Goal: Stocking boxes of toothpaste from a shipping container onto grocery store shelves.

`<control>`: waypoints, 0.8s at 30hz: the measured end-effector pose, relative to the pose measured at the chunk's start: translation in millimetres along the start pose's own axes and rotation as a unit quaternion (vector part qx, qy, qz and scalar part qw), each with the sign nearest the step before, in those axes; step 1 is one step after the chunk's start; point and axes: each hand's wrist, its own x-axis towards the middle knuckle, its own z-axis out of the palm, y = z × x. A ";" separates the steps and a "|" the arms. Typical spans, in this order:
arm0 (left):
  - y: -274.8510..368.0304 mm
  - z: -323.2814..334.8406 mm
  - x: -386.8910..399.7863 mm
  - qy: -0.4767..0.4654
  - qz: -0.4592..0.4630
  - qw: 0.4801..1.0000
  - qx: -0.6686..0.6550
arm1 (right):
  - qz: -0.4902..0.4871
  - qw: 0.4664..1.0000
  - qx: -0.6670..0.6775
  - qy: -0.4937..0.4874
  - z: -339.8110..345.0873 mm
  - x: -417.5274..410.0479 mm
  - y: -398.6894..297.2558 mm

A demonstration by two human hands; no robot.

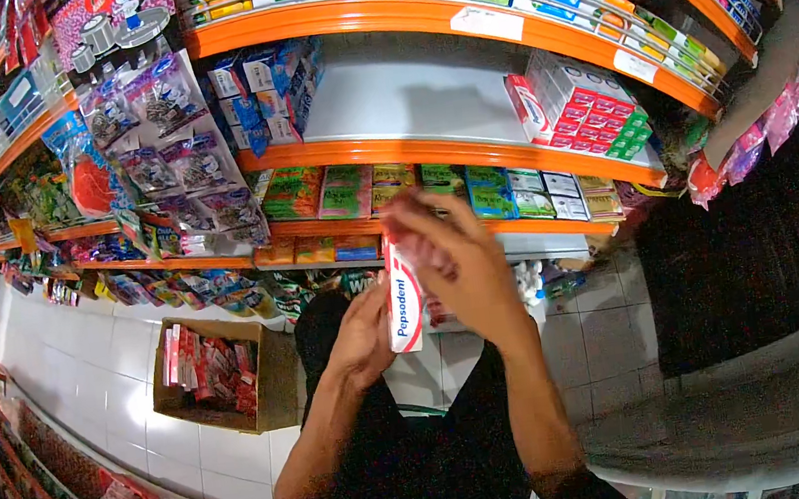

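Note:
My left hand point(361, 334) is closed around the lower left side of a white and red Pepsodent toothpaste box point(403, 306), held upright before me. From the right, my right hand point(469, 270) reaches over the box's upper end, its fingers curled and smeared by motion. Something reddish and blurred shows under those fingers; whether they grip it or only pass over it is unclear. Behind the hands is a shelf of soap packs point(345, 190). Above it, on the right of the orange-edged shelf point(419, 107), stands a stack of red and white toothpaste boxes point(590, 114).
An open cardboard box point(276, 375) holding red and white cartons stands on the tiled floor point(222, 454) at my left. Blue cartons point(266, 97) occupy the shelf's left end. Hanging cards of small packets point(175, 158) jut out beside them. Another shelf point(369, 15) runs overhead.

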 end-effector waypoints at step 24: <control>-0.5 7.1 7.5 0.009 -0.015 0.999 0.028 | 0.137 0.974 0.183 -0.002 7.8 -14.4 24.8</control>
